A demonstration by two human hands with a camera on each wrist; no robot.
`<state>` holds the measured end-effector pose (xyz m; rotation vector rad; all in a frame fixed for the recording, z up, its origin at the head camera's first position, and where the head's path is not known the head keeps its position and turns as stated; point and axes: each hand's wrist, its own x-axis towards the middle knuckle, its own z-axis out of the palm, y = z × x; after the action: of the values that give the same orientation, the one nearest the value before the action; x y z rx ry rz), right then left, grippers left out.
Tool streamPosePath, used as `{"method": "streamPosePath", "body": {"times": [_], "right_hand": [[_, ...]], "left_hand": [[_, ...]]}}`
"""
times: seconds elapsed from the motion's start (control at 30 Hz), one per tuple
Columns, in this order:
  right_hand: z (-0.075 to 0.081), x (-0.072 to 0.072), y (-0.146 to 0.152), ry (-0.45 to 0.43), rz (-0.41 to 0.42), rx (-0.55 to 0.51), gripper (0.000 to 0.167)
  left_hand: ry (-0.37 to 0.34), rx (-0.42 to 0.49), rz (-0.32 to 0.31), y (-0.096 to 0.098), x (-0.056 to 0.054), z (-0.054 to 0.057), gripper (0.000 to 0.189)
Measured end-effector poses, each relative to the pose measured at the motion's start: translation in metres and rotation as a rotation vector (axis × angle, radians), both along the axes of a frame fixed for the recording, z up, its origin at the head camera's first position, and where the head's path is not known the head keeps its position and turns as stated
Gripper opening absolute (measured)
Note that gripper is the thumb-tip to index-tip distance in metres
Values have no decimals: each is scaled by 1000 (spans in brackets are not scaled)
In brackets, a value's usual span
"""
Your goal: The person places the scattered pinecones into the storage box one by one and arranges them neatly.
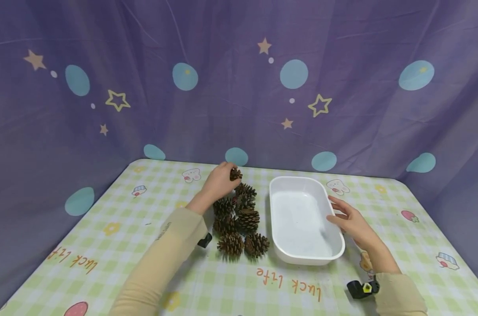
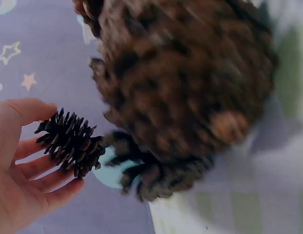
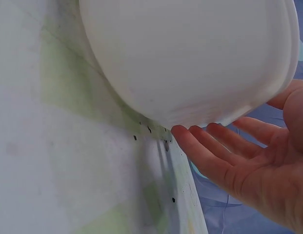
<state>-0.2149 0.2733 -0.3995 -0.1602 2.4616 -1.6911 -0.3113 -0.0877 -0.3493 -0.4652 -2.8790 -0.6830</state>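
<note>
You look barely begun — left hand (image 1: 219, 182) pinching one pine cone (image 2: 72, 142), right hand (image 1: 356, 226) gripping the white tub (image 1: 300, 215) by its rim, the other cones (image 1: 248, 220) lying outside.

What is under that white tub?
The white tub appears to rest on the checked cloth, which shows around it. The right wrist view shows dark specks on the cloth nearby. Whatever lies directly beneath the tub is covered, so I can't tell.

Brown pine cones (image 1: 248, 220), white tray (image 1: 298, 215), green-white checked tablecloth (image 1: 116, 259), purple star-patterned curtain (image 1: 231, 114)
</note>
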Motion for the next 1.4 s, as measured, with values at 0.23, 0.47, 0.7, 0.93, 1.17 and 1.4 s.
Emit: {"method": "streamPosePath", "body": {"times": [0.23, 0.47, 0.7, 0.93, 1.17, 1.4], "right_hand": [[2, -1, 0, 0, -6, 13, 65], [3, -2, -1, -1, -7, 28, 64], [3, -2, -1, 4, -12, 32, 64], [3, -2, -1, 7, -20, 24, 64], [2, -2, 0, 0, -22, 16, 64], [3, -3, 0, -4, -27, 19, 65]], "left_hand": [[15, -2, -46, 19, 7, 9, 45], [-2, 57, -78, 35, 8, 14, 43], [-17, 90, -94, 48, 11, 22, 41], [-21, 88, -114, 62, 11, 27, 42], [-8, 52, -153, 81, 12, 28, 44], [10, 12, -181, 97, 13, 33, 44]]}}
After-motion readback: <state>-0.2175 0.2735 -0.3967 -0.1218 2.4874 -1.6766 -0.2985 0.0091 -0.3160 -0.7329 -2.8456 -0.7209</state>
